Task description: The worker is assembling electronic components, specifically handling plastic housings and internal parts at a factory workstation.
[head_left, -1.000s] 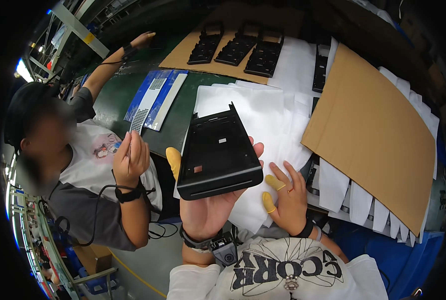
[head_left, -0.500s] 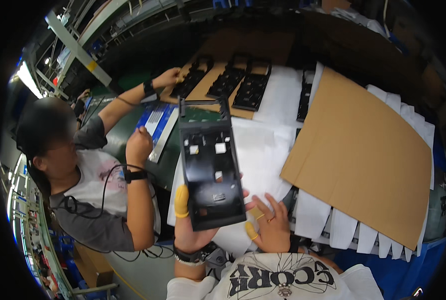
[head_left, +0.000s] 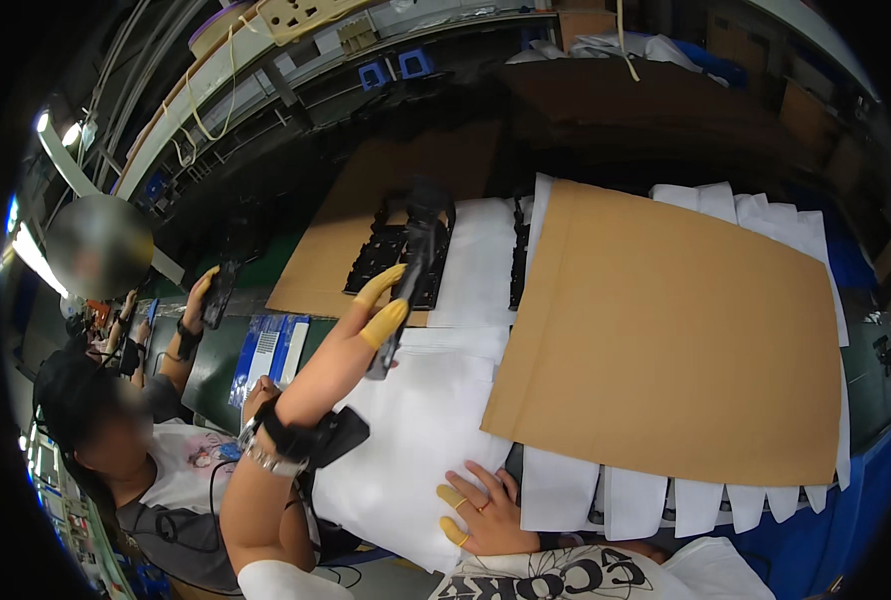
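Observation:
My left hand (head_left: 361, 325), with yellow finger cots on two fingers, grips a black plastic housing (head_left: 423, 245). The housing is tilted almost edge-on above the work table. Behind and beneath it, more black housings (head_left: 376, 262) lie on a cardboard sheet, partly hidden by my hand and the held part. My right hand (head_left: 491, 512) rests palm down with fingers apart at the near edge of a stack of white sheets (head_left: 406, 430). It also wears yellow finger cots and holds nothing.
A large brown cardboard sheet (head_left: 666, 330) covers a row of white sheets on the right. At left, a co-worker's hand (head_left: 198, 303) holds another black housing (head_left: 226, 285). A blue-and-white packet (head_left: 266, 355) lies on the green table beside the white stack.
My left hand has swung forward with the housing, turning it from face-on to edge-on. My right hand sits lower and further left. The co-worker has lifted a housing off the cardboard. The view has shifted.

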Demonstrator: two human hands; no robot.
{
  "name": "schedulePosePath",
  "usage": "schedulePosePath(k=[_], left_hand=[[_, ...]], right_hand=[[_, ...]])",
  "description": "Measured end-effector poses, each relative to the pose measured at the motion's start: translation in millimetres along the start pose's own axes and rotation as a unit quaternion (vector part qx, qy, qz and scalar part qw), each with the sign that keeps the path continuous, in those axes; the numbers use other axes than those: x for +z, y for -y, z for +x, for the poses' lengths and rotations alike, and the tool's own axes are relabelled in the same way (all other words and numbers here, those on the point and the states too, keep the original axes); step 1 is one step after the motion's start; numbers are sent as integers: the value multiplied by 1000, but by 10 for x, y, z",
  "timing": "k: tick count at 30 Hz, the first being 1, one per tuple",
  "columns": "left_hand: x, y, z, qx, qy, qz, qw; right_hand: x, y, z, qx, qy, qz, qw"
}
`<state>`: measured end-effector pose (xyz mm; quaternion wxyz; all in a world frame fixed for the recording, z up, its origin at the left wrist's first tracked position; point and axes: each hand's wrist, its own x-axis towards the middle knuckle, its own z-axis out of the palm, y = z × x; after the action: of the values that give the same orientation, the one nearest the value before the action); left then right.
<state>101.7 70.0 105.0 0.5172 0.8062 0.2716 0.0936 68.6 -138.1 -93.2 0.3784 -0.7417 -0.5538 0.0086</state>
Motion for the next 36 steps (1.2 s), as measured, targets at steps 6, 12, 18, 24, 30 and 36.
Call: schedulePosePath(k=[6,12,18,24,30,36], left_hand=[[602,117,767,115,-26,275,954],[810,490,1261,44,-26,325,944],[777,622,1448,30,-58,371,926],[728,803,1505,9,-117,424,898],[368,990,1633,-80,-168,476,860],[800,162,912,70,102,299,946]], right_hand=[[-45,-19,-42,8,-1,-10,1000],[-6,2,-52,-2,-26,-13,1000],[0,-9,-57,1,-8,5,1000],[-29,-43,-61,-15,-50,-18,998],[-25,-8,-53,-46,-43,-4,998],[-51,-102,-92,-47,-37,-27,998]])
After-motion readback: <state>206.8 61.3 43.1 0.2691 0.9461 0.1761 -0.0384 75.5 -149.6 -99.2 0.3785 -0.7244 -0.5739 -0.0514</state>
